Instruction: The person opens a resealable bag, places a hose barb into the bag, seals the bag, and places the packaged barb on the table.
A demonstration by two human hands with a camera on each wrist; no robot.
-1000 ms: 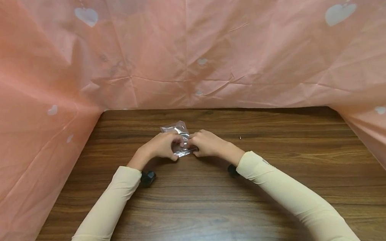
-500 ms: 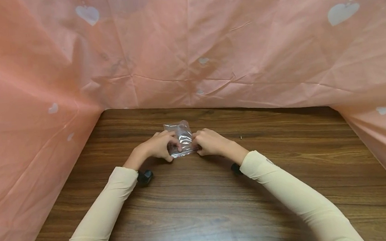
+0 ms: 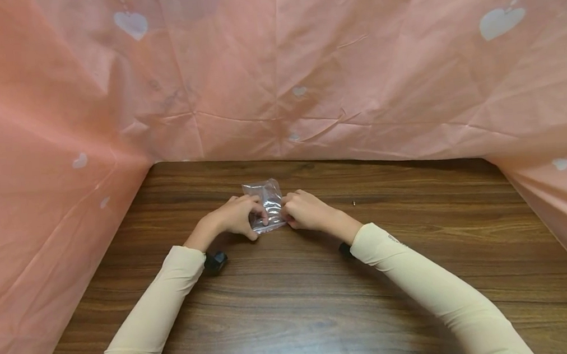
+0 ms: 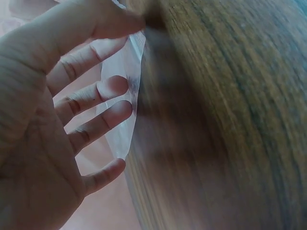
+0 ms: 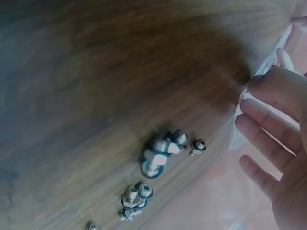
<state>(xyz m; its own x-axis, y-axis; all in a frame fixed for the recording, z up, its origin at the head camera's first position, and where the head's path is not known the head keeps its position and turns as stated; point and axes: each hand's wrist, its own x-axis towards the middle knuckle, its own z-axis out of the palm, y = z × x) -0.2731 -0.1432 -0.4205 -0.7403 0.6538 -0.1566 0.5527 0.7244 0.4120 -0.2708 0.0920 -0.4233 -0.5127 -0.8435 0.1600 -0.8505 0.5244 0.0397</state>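
A clear plastic zip bag [image 3: 271,200] lies on the wooden table between the two hands, its strip edge toward the person. My left hand [image 3: 238,213] rests at its left side, fingers spread and slightly bent. In the left wrist view the left fingertips [image 4: 120,109] touch the film, while the thumb [image 4: 120,23] stays apart from them near the strip edge. On the opposite side my right hand [image 3: 306,210] pinches the near right corner. In the right wrist view its thumb [image 5: 276,86] meets the bag's edge [image 5: 233,139]; the index finger is largely hidden.
Several small metal fasteners [image 5: 156,155] lie on the table beside the right hand in the right wrist view. The head view shows one tiny metal piece [image 3: 354,203] right of that hand. A pink sheet with white hearts [image 3: 356,80] hangs around the table [image 3: 294,294].
The left hand first shifts left, then slightly back right. The right hand moves a little right. The bag, partly bunched before, now lies flatter and more spread.
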